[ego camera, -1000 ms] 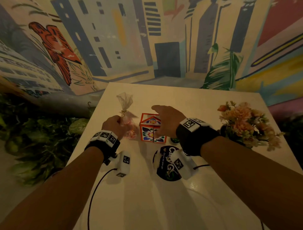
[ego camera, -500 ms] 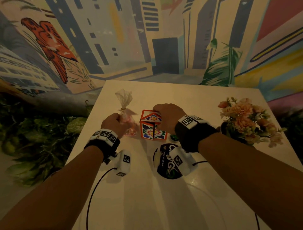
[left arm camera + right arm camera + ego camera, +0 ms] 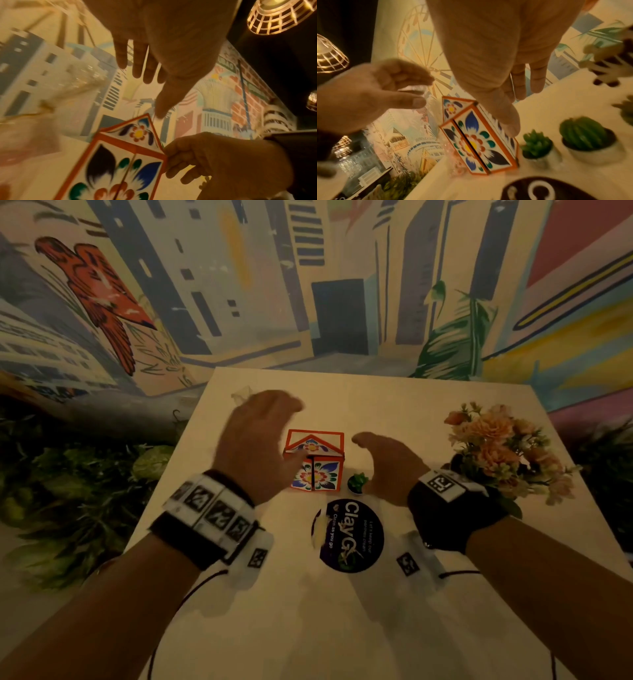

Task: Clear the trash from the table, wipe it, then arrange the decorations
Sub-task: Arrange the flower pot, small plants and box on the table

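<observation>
Head view: floral house box (image 3: 317, 462) stands mid-table (image 3: 411, 412), left hand (image 3: 255, 445) and right hand (image 3: 388, 465) flanking it, fingers loose, empty. Left wrist view: cellophane bag (image 3: 51, 94) left of box, blurred. Right wrist view: two small potted succulents (image 3: 537, 146) right of box.

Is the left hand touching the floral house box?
Apart. The right wrist view shows mural background between the open left hand and the floral house box.
</observation>
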Available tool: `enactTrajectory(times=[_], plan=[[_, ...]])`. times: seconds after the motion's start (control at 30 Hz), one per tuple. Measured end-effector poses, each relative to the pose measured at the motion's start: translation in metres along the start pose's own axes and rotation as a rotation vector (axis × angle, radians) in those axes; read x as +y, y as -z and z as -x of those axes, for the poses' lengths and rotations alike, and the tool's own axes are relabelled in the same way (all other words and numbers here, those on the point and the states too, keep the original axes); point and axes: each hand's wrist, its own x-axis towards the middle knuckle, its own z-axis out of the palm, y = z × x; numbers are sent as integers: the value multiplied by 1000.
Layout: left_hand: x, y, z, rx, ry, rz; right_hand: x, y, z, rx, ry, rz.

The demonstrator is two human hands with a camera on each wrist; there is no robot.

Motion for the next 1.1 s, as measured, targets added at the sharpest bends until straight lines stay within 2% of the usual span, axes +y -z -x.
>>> enactTrajectory(times=[0.1, 0.13, 0.2, 0.37, 0.67, 0.8, 0.87, 0.93, 1.0, 1.1], plan=[[14, -25, -26, -478, 8, -115, 6, -14, -4, -46, -69, 12], [15, -34, -31, -587, 11, -182, 7, -17, -6, -56, -82, 23], [16, -45, -38, -696, 24, -235, 10, -23, -9, -85, -91, 42], [19, -53, -45, -726, 100, -187, 13, -32, -13, -122, -70, 95], [21, -49, -44, -739, 127, -190, 17, -37, -17, -110, -25, 131], [40, -39, -46, -496, 33, -154, 27, -37, -14, -71, -20, 94], [58, -39, -49, -453, -13, -132, 33, -35, -10, -60, -11, 115], [79, -47, -50, -543, -29, -108, 39, -36, -8, -54, -1, 122], [95, -62, -48, -696, -35, -110, 42, -37, -8, -76, -8, 121], [101, -86, -37, -808, 46, -106, 43, -36, -7, -133, -31, 103]])
